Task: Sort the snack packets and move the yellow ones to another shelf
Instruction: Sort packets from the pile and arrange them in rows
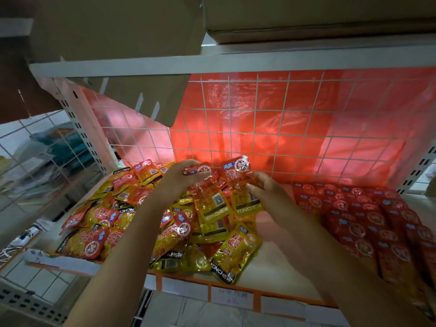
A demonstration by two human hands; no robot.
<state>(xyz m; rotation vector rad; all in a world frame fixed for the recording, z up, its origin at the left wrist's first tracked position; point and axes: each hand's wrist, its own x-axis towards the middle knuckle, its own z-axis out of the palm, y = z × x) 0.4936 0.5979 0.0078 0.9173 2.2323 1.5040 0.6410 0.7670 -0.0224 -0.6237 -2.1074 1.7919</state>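
A mixed heap of yellow and red snack packets [132, 223] covers the left and middle of the shelf [278, 267]. Neat rows of red packets [368, 223] fill the right part. My left hand [181, 179] reaches over the heap and grips a red packet [200, 170] near the back. My right hand [264, 187] holds a packet with a red top and yellow body [240, 182] upright by its side, thumb on its front. Both hands are close together above the heap's rear middle.
A white wire grid [283, 128] backed by red plastic sheet closes the shelf's back. A cardboard box [306, 17] sits on the shelf above, and a cardboard flap [146, 97] hangs down at the left. Orange price-tag strip [212, 291] runs along the front edge.
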